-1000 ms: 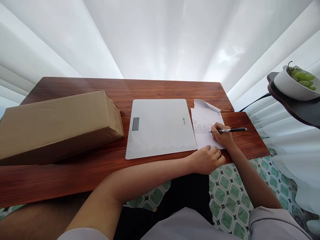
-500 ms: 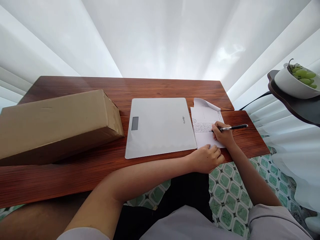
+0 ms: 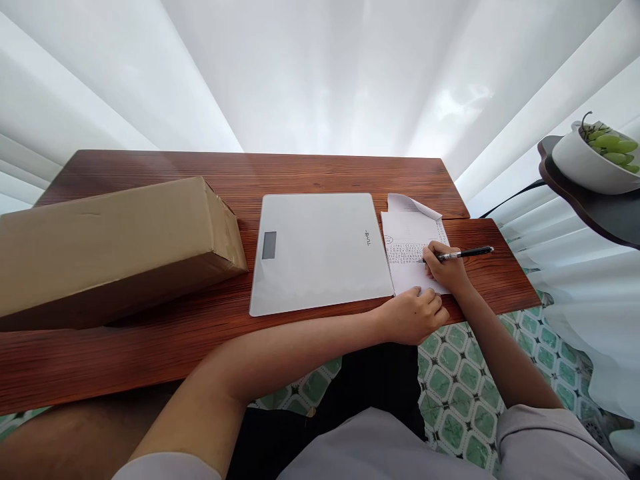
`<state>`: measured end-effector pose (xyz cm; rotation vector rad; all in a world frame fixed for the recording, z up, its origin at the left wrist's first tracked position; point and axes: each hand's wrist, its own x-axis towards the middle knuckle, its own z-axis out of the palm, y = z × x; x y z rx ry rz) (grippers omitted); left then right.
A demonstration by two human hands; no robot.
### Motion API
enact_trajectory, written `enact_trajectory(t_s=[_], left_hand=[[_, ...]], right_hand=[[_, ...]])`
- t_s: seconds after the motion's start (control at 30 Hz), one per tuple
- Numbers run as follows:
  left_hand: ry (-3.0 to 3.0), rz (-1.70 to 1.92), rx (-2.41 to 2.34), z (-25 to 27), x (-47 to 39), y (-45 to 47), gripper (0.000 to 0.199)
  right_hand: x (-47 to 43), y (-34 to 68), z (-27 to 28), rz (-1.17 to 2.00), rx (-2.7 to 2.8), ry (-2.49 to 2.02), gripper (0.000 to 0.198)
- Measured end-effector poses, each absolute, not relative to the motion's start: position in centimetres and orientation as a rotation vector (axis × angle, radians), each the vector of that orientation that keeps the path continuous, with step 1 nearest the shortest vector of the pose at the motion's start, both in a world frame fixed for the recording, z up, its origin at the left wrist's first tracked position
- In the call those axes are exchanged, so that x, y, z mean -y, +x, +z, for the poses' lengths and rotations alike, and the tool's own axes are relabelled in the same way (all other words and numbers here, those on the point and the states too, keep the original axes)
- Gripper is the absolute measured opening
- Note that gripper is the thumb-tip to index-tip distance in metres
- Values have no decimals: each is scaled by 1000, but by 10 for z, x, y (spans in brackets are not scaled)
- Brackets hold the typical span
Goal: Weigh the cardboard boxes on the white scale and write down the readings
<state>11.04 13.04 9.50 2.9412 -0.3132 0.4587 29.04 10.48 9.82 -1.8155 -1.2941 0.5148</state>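
My right hand (image 3: 447, 268) is closed around a black pen (image 3: 476, 252), whose barrel slants out to the right. Its tip is down at a line of handwriting on a white notepad (image 3: 413, 231), and the top sheet's far edge curls over. Along the pad's lower edge rests my left hand (image 3: 414, 315), fingers curled in and thumb side touching the paper; what lies under the fingers is hidden. Left of the pad, with its right edge against it, lies a flat white scale (image 3: 320, 253) with a small grey display.
A long cardboard box (image 3: 110, 247) occupies the left of the dark red wooden table (image 3: 300, 170). White curtains (image 3: 340, 80) hang behind. At the right, a dark stand (image 3: 590, 213) carries a white bowl (image 3: 580, 163) of green grapes (image 3: 613, 143).
The pen's rear end has tilted and shifted very slightly to the left in my right hand. My left hand stays in place at the pad's edge. The view has moved a little.
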Motion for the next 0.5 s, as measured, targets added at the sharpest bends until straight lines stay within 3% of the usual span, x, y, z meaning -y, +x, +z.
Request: enact_trajectory(t_s=[0.5], left_hand=[[2932,409,324,94,-131,111,22]], right_hand=[[-103,291,98,500,1192,-1823,34]])
